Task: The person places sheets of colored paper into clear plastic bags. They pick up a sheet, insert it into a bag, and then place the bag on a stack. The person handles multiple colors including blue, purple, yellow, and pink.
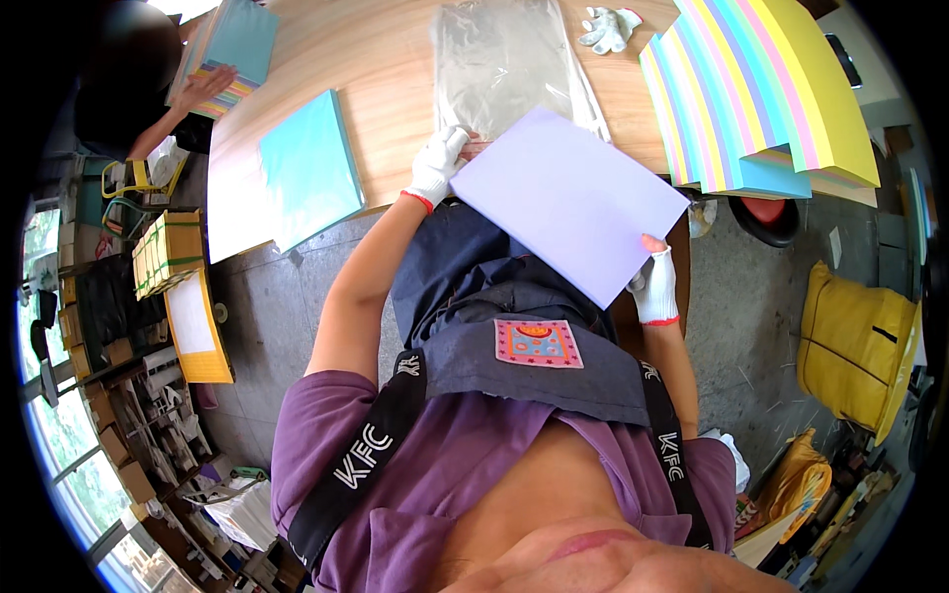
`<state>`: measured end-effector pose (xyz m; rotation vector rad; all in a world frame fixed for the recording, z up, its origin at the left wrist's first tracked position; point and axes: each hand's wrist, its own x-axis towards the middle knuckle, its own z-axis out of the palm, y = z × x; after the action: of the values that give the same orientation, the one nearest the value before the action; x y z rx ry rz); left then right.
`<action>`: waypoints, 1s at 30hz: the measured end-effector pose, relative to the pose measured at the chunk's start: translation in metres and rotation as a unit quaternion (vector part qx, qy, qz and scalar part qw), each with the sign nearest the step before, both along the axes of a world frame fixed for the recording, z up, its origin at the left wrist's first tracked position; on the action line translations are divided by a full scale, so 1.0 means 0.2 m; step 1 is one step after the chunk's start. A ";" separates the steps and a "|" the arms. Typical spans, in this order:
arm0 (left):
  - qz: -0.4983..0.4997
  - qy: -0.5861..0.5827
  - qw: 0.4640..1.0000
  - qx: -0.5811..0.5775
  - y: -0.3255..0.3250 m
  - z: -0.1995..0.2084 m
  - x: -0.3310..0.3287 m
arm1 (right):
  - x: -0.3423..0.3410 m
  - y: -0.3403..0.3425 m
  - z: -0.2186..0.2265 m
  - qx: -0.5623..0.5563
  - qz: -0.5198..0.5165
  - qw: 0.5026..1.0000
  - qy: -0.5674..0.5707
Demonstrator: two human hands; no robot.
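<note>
A lavender stack of paper (563,203) is held tilted over my lap, at the near edge of the table. My right hand (655,285), in a white glove with bare fingertips, grips its lower right corner, thumb on top and the other fingers beneath. Beside its left corner, my left hand (438,166), gloved the same way, has its fingers closed at the near edge of a clear plastic bag (504,69). The paper partly covers that edge. The bag lies flat on top of others on the wooden table (381,59).
A turquoise wrapped paper pack (311,168) lies on the left. Tall multicoloured paper stacks (761,99) stand at right, near a spare glove (608,30). At far left, another person's hand (205,89) touches a paper stack (237,44). A yellow bundle (855,351) sits on the right.
</note>
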<state>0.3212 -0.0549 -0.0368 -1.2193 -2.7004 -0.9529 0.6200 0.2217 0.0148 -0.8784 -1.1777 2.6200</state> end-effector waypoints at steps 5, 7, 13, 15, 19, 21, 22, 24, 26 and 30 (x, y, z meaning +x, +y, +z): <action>0.063 0.088 0.992 -0.069 0.02 0.05 0.01 | -0.10 0.00 -0.05 0.027 -0.108 0.993 -0.035; 0.073 0.090 0.991 -0.067 0.03 0.11 0.01 | -0.12 0.05 -0.10 0.038 -0.071 0.997 -0.017; 0.070 0.024 0.997 0.001 0.01 0.11 -0.01 | -0.17 0.01 -0.13 -0.027 -0.064 0.998 0.009; 0.070 0.066 0.995 0.036 0.00 0.09 0.00 | -0.16 -0.01 -0.18 -0.056 -0.062 0.996 0.025; 0.242 -0.061 0.968 0.010 0.05 0.13 0.07 | -0.17 -0.07 -0.23 -0.068 -0.097 0.993 0.000; 0.307 -0.231 0.923 -0.006 0.06 0.15 0.06 | -0.18 -0.09 -0.24 -0.054 -0.109 0.993 -0.006; 0.282 -0.303 0.910 0.009 0.06 0.17 0.05 | -0.18 -0.09 -0.25 -0.049 -0.106 0.993 -0.002; 0.226 -0.441 0.867 0.040 0.06 0.21 0.03 | -0.19 -0.10 -0.24 -0.050 -0.102 0.993 0.002; 0.226 -0.387 0.890 0.081 0.06 0.14 0.06 | -0.19 -0.11 -0.23 -0.055 -0.099 0.994 0.008; 0.136 -0.392 0.907 0.073 0.10 0.17 0.26 | -0.20 -0.15 -0.14 -0.065 -0.120 0.990 0.018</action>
<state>0.3730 -0.0340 -0.0020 -0.4406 -3.1187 -1.8665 0.5792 0.1915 -0.0127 -0.9263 -0.8407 2.5262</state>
